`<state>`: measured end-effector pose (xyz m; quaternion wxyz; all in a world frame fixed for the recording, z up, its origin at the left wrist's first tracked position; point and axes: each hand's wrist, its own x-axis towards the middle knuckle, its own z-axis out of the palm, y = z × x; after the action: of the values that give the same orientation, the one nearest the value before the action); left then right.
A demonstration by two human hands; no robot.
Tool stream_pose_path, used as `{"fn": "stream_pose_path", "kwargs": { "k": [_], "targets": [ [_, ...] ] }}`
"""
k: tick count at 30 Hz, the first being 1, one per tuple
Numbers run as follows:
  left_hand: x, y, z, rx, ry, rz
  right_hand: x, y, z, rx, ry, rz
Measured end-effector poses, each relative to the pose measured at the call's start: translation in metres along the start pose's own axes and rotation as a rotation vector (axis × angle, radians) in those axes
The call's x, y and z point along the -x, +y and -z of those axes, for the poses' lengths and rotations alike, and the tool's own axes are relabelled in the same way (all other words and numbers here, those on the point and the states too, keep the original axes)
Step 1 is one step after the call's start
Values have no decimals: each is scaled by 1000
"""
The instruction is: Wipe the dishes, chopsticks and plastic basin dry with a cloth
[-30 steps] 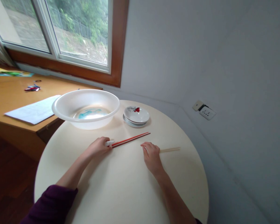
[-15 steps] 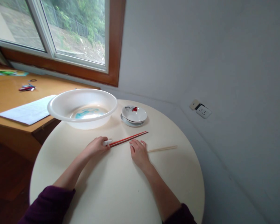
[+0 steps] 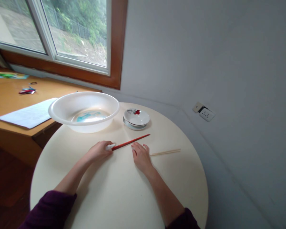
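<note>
My left hand [image 3: 98, 151] is closed round the white ends of a pair of red chopsticks [image 3: 131, 142], which lie on the round cream table [image 3: 114, 187] and point up to the right. Just below their middle my right hand [image 3: 140, 156] lies flat on the table with fingers stretched out, its fingertips at the red chopsticks. A pair of pale wooden chopsticks [image 3: 165, 152] lies on the table to the right of that hand, apart from it.
A big white plastic basin [image 3: 84, 109] with a blue patch inside stands at the table's far left. Beside it are small stacked white dishes [image 3: 136, 118] with a red mark. A wooden desk [image 3: 11, 105] with paper [image 3: 28, 113] adjoins on the left; wall sockets [image 3: 203, 112] at right.
My right hand has let go of the pale chopsticks and slid left to the red pair. The red chopsticks now lie closer together. My left hand has stayed put.
</note>
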<state>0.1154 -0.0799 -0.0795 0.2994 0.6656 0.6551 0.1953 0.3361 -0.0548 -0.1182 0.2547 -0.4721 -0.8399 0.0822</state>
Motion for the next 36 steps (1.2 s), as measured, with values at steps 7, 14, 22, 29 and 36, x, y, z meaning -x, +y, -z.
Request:
{"fn": "stream_pose_path", "kwargs": {
  "k": [7,14,22,29,36],
  "targets": [
    [-3,-3,4,68,112,60,1,11,28,53,142,29],
    [-2,16,0,609,467,126,14,68,70,46,207,-223],
    [1,26,-11,1518,139,174,23,84,82,22,59,-388],
    [6,32,-7,1611,64,243,23,72,80,-43,-63,-389],
    [7,34,-5,1633,49,358,21,62,76,-75,-104,-354]
  ]
}}
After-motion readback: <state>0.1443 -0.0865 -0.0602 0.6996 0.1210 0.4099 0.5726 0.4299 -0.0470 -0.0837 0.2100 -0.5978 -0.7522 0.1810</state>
